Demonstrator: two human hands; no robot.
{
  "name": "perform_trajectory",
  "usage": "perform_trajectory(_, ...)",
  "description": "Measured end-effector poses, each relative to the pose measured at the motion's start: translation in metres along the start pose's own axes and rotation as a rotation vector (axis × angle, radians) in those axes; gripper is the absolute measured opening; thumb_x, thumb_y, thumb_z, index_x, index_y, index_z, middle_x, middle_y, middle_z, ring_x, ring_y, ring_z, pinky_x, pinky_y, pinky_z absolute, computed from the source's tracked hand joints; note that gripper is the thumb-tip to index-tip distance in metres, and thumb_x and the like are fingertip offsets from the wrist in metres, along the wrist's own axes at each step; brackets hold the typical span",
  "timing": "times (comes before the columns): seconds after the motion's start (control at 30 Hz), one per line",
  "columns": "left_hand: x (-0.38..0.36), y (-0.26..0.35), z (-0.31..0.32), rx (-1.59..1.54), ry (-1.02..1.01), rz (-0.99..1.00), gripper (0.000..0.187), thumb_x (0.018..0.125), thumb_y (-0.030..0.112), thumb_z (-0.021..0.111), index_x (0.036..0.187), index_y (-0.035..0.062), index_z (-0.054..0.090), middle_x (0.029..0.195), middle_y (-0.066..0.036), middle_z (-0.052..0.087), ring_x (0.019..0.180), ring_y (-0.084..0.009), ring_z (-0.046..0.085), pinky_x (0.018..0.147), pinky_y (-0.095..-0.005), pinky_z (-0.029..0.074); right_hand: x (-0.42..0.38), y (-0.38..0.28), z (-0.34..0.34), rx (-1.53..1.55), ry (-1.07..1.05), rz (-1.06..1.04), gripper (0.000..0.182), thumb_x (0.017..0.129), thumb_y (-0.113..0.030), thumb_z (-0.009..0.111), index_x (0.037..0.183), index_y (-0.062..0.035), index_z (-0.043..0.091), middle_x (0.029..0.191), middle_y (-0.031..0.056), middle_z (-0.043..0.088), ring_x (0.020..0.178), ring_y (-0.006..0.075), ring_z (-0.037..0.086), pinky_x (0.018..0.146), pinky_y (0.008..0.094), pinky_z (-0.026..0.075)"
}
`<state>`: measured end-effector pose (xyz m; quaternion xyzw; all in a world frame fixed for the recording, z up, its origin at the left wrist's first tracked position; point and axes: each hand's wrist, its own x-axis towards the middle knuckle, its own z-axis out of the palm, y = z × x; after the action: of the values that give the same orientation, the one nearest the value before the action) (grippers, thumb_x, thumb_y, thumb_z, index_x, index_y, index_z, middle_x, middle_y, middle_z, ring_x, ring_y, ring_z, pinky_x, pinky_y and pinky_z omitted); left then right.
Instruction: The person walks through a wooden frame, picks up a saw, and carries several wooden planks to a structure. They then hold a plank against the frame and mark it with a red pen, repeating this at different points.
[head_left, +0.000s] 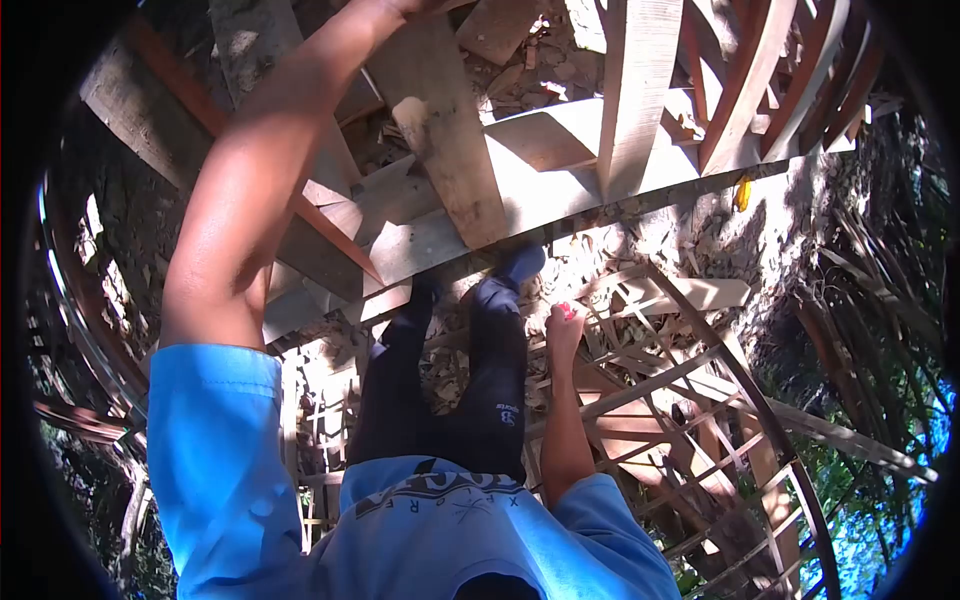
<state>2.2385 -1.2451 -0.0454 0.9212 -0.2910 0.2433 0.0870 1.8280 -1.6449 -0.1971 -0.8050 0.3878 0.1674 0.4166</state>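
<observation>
My left arm stretches up to the top edge, where only a sliver of my left hand [405, 5] shows and its fingers are cut off. It is above a broad wooden board [440, 130] that leans across a long pale plank [550, 150]. My right hand [563, 325] hangs low beside my leg, its fingers curled closed. Something small and red [568, 311] shows at the fingers; I cannot make out what it is. Close by that hand is a lattice of thin strips [660, 390].
Upright wooden slats [640, 90] rise from the long plank, with curved ones at the upper right. Dry leaves cover the ground around my feet [520, 262]. A dark curved rim [770, 420] borders the lattice. Foliage [870, 480] stands at the right, and a yellow leaf [742, 194] lies beyond the plank.
</observation>
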Motion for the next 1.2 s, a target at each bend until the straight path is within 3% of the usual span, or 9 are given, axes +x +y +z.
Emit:
perform_trajectory(0.03,0.004,0.003,-0.004,0.018,-0.016,-0.003,0.029,0.09,0.037,0.061,0.076,0.0113,0.058,0.072,-0.008,0.062,0.072,-0.0297,0.063,0.065,-0.0418,0.049,0.018,-0.013,-0.017,0.063,-0.033,0.063,0.019,0.089,-0.015,0.056,0.099,0.0013,0.053,0.073,0.0081,0.056,0.064,0.0148,0.056,0.058,0.0301,0.046)
perform_trajectory(0.07,0.006,0.008,-0.01,0.037,-0.036,-0.007,0.029,0.09,0.035,0.062,0.075,0.0109,0.057,0.071,-0.008,0.061,0.071,-0.03,0.062,0.064,-0.0417,0.048,0.042,-0.014,-0.036,-0.109,-0.001,-0.283,0.018,0.091,-0.015,0.056,0.101,0.0,0.053,0.071,0.0066,0.056,0.061,0.0137,0.055,0.056,0.0298,0.046)
perform_trajectory(0.2,0.002,0.0,0.007,0.113,-0.016,0.025,0.026,0.088,0.032,0.067,0.074,0.0133,0.056,0.067,-0.003,0.057,0.066,-0.0218,0.06,0.061,-0.0338,0.046,0.093,-0.093,-0.085,0.157,-0.055,-0.182,0.024,0.096,-0.021,0.057,0.113,-0.0031,0.056,0.069,0.0028,0.059,0.054,0.0089,0.051,0.049,0.0249,0.042)
perform_trajectory(0.33,0.015,0.014,-0.003,0.091,-0.13,-0.074,0.026,0.089,0.026,0.068,0.074,0.0099,0.054,0.068,-0.006,0.055,0.068,-0.0267,0.058,0.063,-0.0397,0.046,0.154,-0.136,-0.108,0.192,-0.124,-0.25,0.027,0.093,-0.023,0.059,0.109,-0.0013,0.061,0.069,0.0015,0.058,0.054,0.0071,0.049,0.049,0.0237,0.039)
perform_trajectory(0.47,0.031,0.025,-0.004,0.152,-0.236,-0.103,0.02,0.091,0.024,0.065,0.08,0.0084,0.059,0.074,-0.008,0.059,0.071,-0.0289,0.059,0.066,-0.0411,0.046,0.234,-0.163,-0.114,-0.054,-0.086,-0.268,0.033,0.089,-0.027,0.06,0.106,0.0014,0.063,0.079,0.0101,0.065,0.069,0.0168,0.062,0.065,0.0315,0.05)
perform_trajectory(0.6,0.027,0.018,0.003,0.228,-0.408,-0.146,0.013,0.091,0.018,0.064,0.089,0.0062,0.066,0.08,-0.011,0.063,0.074,-0.0313,0.061,0.067,-0.0409,0.046,0.297,-0.169,-0.111,-0.21,-0.255,-0.325,0.04,0.087,-0.036,0.056,0.105,-0.0014,0.063,0.084,0.0275,0.065,0.082,0.0446,0.064,0.074,0.0463,0.05)
perform_trajectory(0.83,0.031,0.016,0.007,0.275,-0.528,-0.152,0.01,0.092,0.015,0.063,0.091,0.0055,0.066,0.082,-0.009,0.063,0.074,-0.0274,0.061,0.065,-0.0394,0.045,0.341,-0.176,-0.074,-0.398,-0.424,-0.503,0.031,0.088,-0.031,0.056,0.1,-0.0031,0.062,0.083,0.0254,0.066,0.079,0.0451,0.064,0.071,0.0469,0.05)
perform_trajectory(1.1,0.037,0.018,0.009,0.392,-0.571,-0.175,0.013,0.094,0.018,0.06,0.087,0.008,0.062,0.079,-0.007,0.058,0.074,-0.0266,0.058,0.065,-0.0377,0.044,0.326,-0.169,-0.111,-0.419,-0.517,-0.346,0.028,0.088,-0.03,0.059,0.102,-0.0067,0.062,0.081,0.0233,0.067,0.082,0.0417,0.067,0.074,0.0483,0.05)
perform_trajectory(1.2,0.038,0.023,0.007,0.343,-0.58,-0.171,0.014,0.094,0.02,0.059,0.086,0.0084,0.06,0.079,-0.007,0.057,0.074,-0.0262,0.058,0.066,-0.0374,0.044,0.337,-0.185,-0.081,-0.391,-0.429,-0.596,0.027,0.086,-0.03,0.06,0.099,-0.0067,0.06,0.074,0.0236,0.065,0.072,0.0431,0.065,0.066,0.0504,0.05)
